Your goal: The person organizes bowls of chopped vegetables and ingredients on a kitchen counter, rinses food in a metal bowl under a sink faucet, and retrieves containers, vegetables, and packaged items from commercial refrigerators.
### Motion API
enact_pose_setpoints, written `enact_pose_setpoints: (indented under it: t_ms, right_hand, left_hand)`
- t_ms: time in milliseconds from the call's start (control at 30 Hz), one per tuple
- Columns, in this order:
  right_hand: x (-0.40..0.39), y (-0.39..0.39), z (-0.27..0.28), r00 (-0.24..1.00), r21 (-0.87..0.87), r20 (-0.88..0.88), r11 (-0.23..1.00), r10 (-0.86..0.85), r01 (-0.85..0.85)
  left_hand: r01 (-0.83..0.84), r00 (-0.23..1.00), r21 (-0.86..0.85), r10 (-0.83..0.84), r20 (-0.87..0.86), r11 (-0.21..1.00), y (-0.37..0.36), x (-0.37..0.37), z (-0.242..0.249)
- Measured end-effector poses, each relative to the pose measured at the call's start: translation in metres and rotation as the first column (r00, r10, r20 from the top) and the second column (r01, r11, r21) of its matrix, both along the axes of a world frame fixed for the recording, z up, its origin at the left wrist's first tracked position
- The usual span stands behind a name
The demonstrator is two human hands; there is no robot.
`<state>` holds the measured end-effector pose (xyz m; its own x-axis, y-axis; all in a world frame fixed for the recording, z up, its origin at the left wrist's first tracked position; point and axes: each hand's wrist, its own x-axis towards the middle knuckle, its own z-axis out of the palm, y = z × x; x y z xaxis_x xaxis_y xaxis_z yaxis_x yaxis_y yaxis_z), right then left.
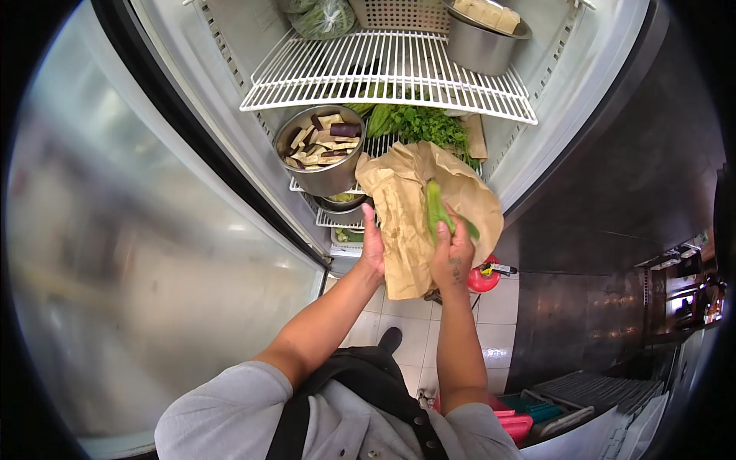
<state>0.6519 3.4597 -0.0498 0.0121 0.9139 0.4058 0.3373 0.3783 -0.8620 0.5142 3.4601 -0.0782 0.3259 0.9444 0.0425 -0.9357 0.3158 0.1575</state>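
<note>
A crumpled brown paper bag [402,222] is held in front of the open fridge. My left hand [373,244] grips its left edge, thumb pointing up and the other fingers hidden behind the paper. In my right hand [452,257] are long green vegetables [435,207], held against the bag with the fingers closed around them. They look like pods, but blur hides their exact kind. Just beyond the bag, a steel pot [326,176] of cut eggplant [326,146] stands on a shelf, left of leafy green herbs [429,126].
Above is a white wire shelf [383,84] with a steel pot [483,46], a perforated basket [402,15] and bagged greens [322,19]. The fridge door [153,253] stands open at left. A red round object [483,277] is low on the right, near the tiled floor [406,337].
</note>
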Motion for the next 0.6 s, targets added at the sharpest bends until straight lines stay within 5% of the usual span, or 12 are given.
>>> enact_pose_setpoints:
  t_ms: [200, 333, 500, 567, 600]
  right_hand:
    - [0.016, 0.002, 0.007, 0.953, 0.161, 0.231, 0.973, -0.198, 0.163]
    - [0.01, -0.002, 0.007, 0.956, 0.232, 0.291, 0.972, -0.04, -0.03]
    - [0.007, -0.005, 0.004, 0.952, 0.222, 0.299, 0.965, 0.07, -0.141]
    - [0.014, -0.003, -0.004, 0.975, 0.131, 0.22, 0.989, 0.034, -0.065]
    - [0.012, -0.003, -0.011, 0.976, 0.1, 0.214, 0.995, -0.036, 0.015]
  left_hand:
    - [-0.008, 0.99, 0.012, 0.007, 0.139, 1.0, 0.011, -0.008, -0.048]
    - [0.001, 0.976, 0.013, -0.004, 0.216, 1.0, 0.014, -0.008, -0.069]
    - [-0.131, 0.978, 0.075, 0.142, -0.155, 0.989, 0.022, -0.005, -0.099]
    - [-0.204, 0.859, 0.193, 0.27, -0.435, 0.96, 0.021, -0.007, -0.097]
    - [-0.244, 0.662, 0.298, 0.383, -0.644, 0.923, 0.016, -0.007, -0.087]
